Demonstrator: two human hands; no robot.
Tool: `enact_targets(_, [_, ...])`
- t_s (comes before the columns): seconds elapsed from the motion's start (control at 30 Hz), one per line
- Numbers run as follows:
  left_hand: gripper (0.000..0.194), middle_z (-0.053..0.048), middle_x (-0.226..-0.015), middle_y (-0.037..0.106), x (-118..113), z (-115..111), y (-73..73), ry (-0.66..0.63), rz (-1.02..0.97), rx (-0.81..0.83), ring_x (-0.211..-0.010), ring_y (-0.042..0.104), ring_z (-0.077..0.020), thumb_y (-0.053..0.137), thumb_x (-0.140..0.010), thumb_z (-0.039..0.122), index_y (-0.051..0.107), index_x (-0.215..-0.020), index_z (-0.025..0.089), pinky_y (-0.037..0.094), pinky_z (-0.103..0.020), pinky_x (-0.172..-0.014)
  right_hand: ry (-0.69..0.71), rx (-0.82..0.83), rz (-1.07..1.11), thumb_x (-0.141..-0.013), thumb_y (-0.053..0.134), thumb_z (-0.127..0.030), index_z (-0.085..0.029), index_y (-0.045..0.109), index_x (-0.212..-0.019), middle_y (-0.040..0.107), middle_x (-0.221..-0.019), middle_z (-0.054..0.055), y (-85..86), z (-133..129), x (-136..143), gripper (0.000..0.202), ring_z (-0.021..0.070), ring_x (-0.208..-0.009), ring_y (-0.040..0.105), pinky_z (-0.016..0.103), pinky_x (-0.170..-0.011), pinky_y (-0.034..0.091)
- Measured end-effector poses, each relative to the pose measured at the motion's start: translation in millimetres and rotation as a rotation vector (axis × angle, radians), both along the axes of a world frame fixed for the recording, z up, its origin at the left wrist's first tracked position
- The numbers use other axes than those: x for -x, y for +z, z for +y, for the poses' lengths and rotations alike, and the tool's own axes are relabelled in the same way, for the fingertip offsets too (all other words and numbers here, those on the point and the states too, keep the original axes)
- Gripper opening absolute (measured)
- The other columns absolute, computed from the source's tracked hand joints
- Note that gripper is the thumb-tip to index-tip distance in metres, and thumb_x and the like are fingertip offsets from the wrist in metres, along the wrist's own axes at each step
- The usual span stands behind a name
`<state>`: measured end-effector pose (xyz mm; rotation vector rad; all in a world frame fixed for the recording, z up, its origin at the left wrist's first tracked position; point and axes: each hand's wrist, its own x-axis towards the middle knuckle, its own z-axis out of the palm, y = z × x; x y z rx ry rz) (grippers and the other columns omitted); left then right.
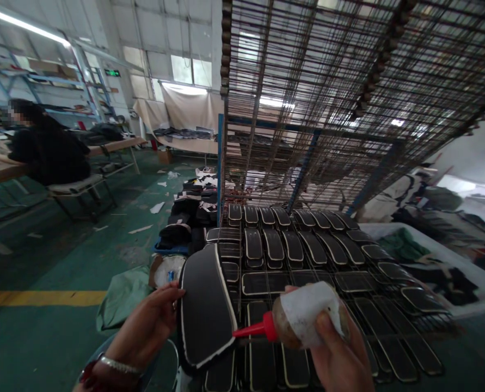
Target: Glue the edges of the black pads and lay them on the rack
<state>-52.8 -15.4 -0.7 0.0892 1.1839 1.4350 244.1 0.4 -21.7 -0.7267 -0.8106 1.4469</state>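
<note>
My left hand [160,310] pinches the left edge of a black padded panel [204,307], held tilted up in front of me. A pale line of what looks like glue runs along much of the panel's border. In my right hand [342,348] is a glue bottle [307,316] with a white label and a red nozzle, lying nearly level. Its nozzle tip touches or almost touches the panel's lower right edge. Under and beyond the panel, a wire rack [389,305] carries several similar black panels [293,247] with pale outlines.
Raised wire racks [307,71] slope overhead at the upper right. A white bin [450,261] with dark fabric stands right. Green cloth [122,294] and stacked black pieces [185,218] lie on the left floor. Further left, a person [50,141] sits at a table.
</note>
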Motion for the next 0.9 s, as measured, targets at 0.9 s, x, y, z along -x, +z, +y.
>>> enact_targets(0.9, [0.025, -0.004, -0.065, 0.072, -33, 1, -20.5, 0.233, -0.205, 0.017, -0.051, 0.069, -0.0113, 0.042, -0.086, -0.009, 0.059, -0.084, 0.01, 0.059, -0.015, -0.049, -0.146, -0.051, 0.03, -0.079, 0.082, -0.037, -0.026, 0.065, -0.116, 0.071, -0.112, 0.013, -5.5, 7, 11, 0.042, 0.0326, -0.106, 0.065, 0.045, -0.086, 0.054])
